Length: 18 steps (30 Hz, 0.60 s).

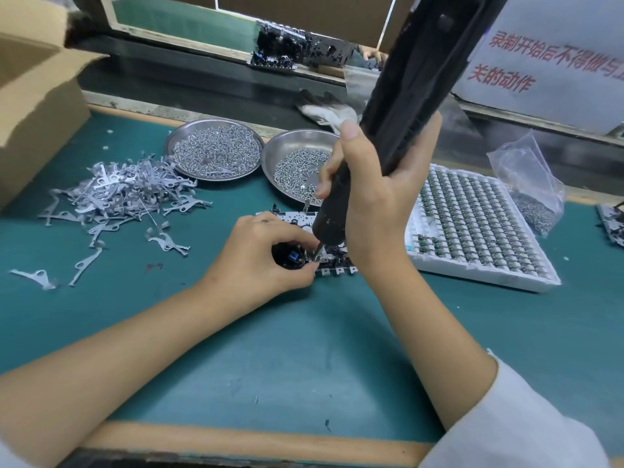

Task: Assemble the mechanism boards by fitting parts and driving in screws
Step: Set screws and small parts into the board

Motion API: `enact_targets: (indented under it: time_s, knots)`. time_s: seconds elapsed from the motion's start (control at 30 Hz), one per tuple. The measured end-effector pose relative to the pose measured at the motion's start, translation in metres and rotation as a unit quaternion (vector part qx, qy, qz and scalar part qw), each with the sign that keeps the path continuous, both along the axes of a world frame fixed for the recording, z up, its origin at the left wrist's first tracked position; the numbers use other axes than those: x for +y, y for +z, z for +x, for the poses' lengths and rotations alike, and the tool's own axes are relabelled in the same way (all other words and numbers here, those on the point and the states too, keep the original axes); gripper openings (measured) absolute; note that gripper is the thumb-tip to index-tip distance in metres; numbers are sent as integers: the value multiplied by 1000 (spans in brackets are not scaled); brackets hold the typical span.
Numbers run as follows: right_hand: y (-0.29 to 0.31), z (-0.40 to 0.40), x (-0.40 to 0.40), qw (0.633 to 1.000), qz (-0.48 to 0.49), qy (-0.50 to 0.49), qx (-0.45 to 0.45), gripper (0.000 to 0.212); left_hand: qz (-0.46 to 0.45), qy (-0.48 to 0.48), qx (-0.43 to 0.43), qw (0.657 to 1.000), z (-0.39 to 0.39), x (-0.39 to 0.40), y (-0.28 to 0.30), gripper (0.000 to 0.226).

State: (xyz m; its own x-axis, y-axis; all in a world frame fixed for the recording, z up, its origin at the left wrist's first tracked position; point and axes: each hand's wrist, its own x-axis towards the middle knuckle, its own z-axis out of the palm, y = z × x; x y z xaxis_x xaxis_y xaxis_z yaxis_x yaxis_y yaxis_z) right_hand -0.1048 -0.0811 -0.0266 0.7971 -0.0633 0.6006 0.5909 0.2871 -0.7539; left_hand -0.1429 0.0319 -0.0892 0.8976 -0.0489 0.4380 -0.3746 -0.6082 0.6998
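- Black electric screwdriver (398,130): right hand (368,194) wrapped round it, tip on mechanism board (324,255).
- Left hand (260,255) fingers pinch at the tip, resting on board.
- Screw dish (297,167) just behind board.

The mat (304,349) under both hands was teal green, edged in tan wood. The right hand (374,194) gripped a black screwdriver (415,96), scuffed grey near its tip. By the left hand (260,255) the board (334,261) showed silver metal, black parts and one blue piece. Beyond that hand lay pale grey levers (125,194); beyond both, two silver dishes (189,136) of shiny screws. Right of the right hand, a white tray (479,278) carried rows of green-and-silver parts. The sign (557,62) was white with red characters.
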Motion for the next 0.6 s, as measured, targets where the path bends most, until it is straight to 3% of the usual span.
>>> enact_targets:
  time_s: [0.2,0.6]
  knots:
    - [6,7,-9,999,8,-26,-47,29,2,1,11,1000,-1,0,0,26]
    - [-6,14,-11,999,-25,1,21,28,18,1,4,1000,-1,0,-2,27]
